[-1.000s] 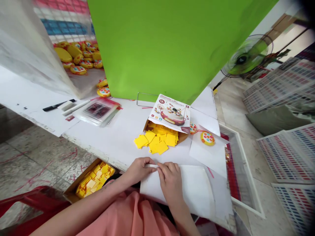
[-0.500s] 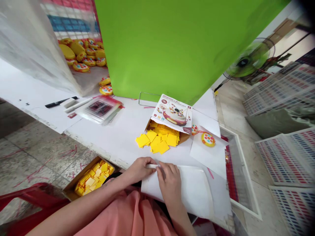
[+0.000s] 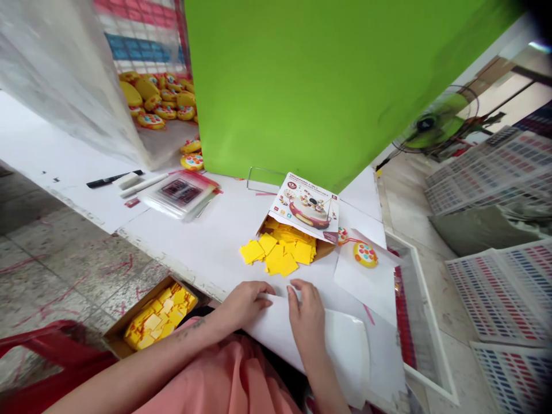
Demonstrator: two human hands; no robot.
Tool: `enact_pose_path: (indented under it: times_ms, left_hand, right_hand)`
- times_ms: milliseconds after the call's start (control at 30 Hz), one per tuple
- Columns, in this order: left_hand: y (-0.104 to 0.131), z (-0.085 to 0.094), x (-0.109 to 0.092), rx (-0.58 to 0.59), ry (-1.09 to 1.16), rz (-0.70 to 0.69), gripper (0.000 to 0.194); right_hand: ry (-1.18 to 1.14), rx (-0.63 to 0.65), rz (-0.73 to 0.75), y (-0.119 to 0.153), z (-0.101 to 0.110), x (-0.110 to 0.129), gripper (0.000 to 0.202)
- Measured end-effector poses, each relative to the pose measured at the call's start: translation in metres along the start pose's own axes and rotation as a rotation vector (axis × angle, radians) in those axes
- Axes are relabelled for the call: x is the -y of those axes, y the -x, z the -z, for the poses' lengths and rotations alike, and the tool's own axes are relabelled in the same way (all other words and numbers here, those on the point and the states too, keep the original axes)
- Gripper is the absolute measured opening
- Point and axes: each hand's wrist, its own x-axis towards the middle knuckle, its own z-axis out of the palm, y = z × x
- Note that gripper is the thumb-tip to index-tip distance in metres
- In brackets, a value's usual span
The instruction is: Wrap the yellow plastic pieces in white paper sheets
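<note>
- My left grip [image 3: 254, 300] and right grip [image 3: 307, 302] are at the white sheet [image 3: 275, 326]; whether either pinches it, I cannot tell.
- It lies my side of the printed box [image 3: 307, 208].
- Yellow squares [image 3: 281, 260] spill from the box.

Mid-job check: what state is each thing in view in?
White rounded-corner sheet: flat, partly hidden.
Left hand: fingers bent at the sheet, grip unclear.
Right hand: fingers bent over the sheet, grip unclear.
Printed white cardboard box: open, on its side.
Thin yellow squares: loose, spilling from the box.
Brown cardboard carton: open, holding yellow pieces.
Green fan: spinning or still, cannot tell.
</note>
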Motion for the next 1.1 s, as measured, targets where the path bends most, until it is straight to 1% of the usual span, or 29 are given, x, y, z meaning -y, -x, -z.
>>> enact_pose_path:
  times_ms: [67, 133, 200, 267, 367, 433, 533, 600, 700, 800, 900, 967, 1033, 1100]
  left_hand:
    - [0.002, 0.002, 0.0, -0.008, 0.028, -0.02, 0.019]
    - [0.004, 0.003, 0.0, -0.042, 0.045, -0.034, 0.018]
    - [0.007, 0.003, 0.001, -0.084, 0.047, -0.035, 0.019]
    - [0.009, 0.002, 0.001, -0.118, 0.032, -0.033, 0.022]
    - [0.009, 0.0, 0.002, -0.153, 0.009, -0.014, 0.03]
    - [0.008, 0.0, 0.002, -0.164, 0.02, 0.005, 0.034]
    - [0.006, 0.0, 0.002, -0.169, 0.082, 0.022, 0.036]
    - [0.005, 0.0, 0.003, -0.177, 0.154, 0.024, 0.034]
    - [0.003, -0.002, 0.006, -0.184, 0.278, 0.059, 0.03]
    - [-0.001, -0.008, 0.008, -0.162, 0.441, 0.086, 0.041]
    - [-0.004, -0.015, 0.007, -0.102, 0.743, 0.064, 0.049]
    - [-0.006, -0.018, 0.005, -0.04, 0.921, 0.108, 0.051]
    - [-0.005, -0.019, 0.002, 0.006, 1.005, 0.188, 0.052]
    - [-0.004, -0.019, -0.001, 0.01, 1.035, 0.251, 0.051]
  right_hand:
    - [0.087, -0.016, -0.015, -0.015, -0.001, -0.007, 0.03]
    - [0.204, 0.014, -0.042, -0.027, -0.003, -0.009, 0.045]
    - [0.324, 0.055, -0.095, -0.035, -0.007, -0.006, 0.055]
    - [0.399, 0.08, -0.142, -0.04, -0.012, -0.003, 0.061]
    - [0.399, 0.061, -0.17, -0.041, -0.019, -0.001, 0.067]
    - [0.326, 0.023, -0.169, -0.039, -0.022, -0.004, 0.07]
    - [0.078, -0.016, -0.185, -0.034, -0.022, -0.008, 0.061]
    - [-0.158, -0.048, -0.244, -0.03, -0.017, -0.008, 0.056]
    - [-0.519, -0.113, -0.367, -0.023, -0.006, -0.004, 0.06]
    - [-0.784, -0.103, -0.452, -0.015, 0.006, 0.005, 0.067]
    - [-0.901, -0.047, -0.498, -0.005, 0.012, 0.011, 0.068]
    - [-0.915, 0.013, -0.516, 0.001, 0.013, 0.012, 0.065]
    - [-0.891, 0.064, -0.522, 0.005, 0.013, 0.01, 0.061]
    - [-0.85, 0.08, -0.522, 0.006, 0.013, 0.007, 0.058]
